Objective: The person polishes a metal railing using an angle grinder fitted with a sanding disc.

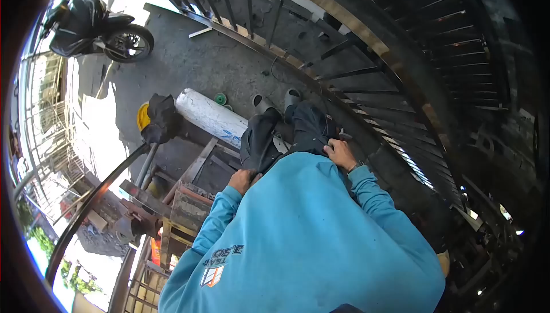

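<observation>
My left hand [241, 180] is at my left hip, by the hem of the blue shirt [309, 227]. Its fingers are curled against the dark trousers [260, 141], gripping the cloth, though the fingertips are partly hidden. On the other side, my right hand [341, 155] pinches the trousers near my right thigh; a wristwatch [357, 166] is on that wrist. Grey clogs [293, 95] are on my feet. No tool shows in either hand.
A scuffed white cylinder [209, 115] lies left of my legs, near a green round item [220, 98]. A metal railing [344, 78] runs along the right. A motorcycle [100, 29] stands upper left. Wooden and metal frames [195, 198] crowd my left side.
</observation>
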A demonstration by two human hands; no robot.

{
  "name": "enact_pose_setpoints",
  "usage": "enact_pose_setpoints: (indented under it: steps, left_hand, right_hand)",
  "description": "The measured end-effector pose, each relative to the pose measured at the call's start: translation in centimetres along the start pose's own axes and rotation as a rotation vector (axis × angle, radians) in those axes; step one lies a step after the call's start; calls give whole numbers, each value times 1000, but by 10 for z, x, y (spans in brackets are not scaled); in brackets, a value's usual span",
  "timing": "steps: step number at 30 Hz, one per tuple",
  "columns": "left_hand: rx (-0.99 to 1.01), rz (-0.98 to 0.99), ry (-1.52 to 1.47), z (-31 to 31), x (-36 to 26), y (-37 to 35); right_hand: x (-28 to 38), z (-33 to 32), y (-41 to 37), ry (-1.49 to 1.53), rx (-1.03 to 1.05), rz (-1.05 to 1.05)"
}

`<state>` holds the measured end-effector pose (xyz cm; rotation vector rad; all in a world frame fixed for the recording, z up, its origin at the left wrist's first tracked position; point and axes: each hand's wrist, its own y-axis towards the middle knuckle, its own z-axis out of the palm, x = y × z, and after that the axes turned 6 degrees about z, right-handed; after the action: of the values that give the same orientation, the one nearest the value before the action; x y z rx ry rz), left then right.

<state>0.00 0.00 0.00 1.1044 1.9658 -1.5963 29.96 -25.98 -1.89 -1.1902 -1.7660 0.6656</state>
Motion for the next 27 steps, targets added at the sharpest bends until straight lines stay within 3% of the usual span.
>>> enact_pose_setpoints:
  steps: [2, 3, 5, 7, 9, 10, 11, 13, 15, 16, 17, 19, 21, 25, 27]
  left_hand:
    - [83, -12, 11, -17, 7, -9]
    - [56, -73, 132, -52, 13, 16]
    - [117, -48, 81, -54, 6, 53]
    - [233, -56, 148, -46, 21, 105]
    - [44, 67, 142, -41, 60, 137]
    - [200, -68, 123, -54, 61, 163]
    - [183, -17, 179, -62, 76, 189]
    - [-46, 330, 226, -81, 118, 261]
    - [-227, 285, 200, -107, 100, 338]
    - [-371, 446, 149, -117, 86, 373]
    - [-416, 484, 144, -131, 83, 405]
    - [-634, 768, 132, -148, 77, 467]
    - [-910, 1157, 448, -144, 43, 495]
    - [-949, 1426, 785, -124, 27, 526]
    - [-776, 1545, 501, -126, 46, 577]
  right_hand:
    - [0, 14, -16, -55, -12, 17]
    - [0, 40, 55, 55, -2, -66]
    - [-36, 49, 74, 175, -109, -24]
    - [-81, 58, 110, 341, -271, 124]
    - [-102, 74, 136, 521, -514, 312]
    - [-122, 91, 148, 557, -540, 348]
    - [-143, 109, 159, 602, -556, 404]
    - [-169, 135, 188, 685, -608, 480]
    - [-179, 151, 201, 666, -825, 425]
    - [-173, 159, 206, 691, -854, 463]
    - [-160, 165, 210, 791, -876, 428]
    - [-164, 182, 216, 908, -955, 405]
    - [-167, 219, 210, 986, -899, 333]
    - [-169, 274, 208, 1032, -1089, 347]
    - [-181, 295, 209, 1114, -1137, 224]
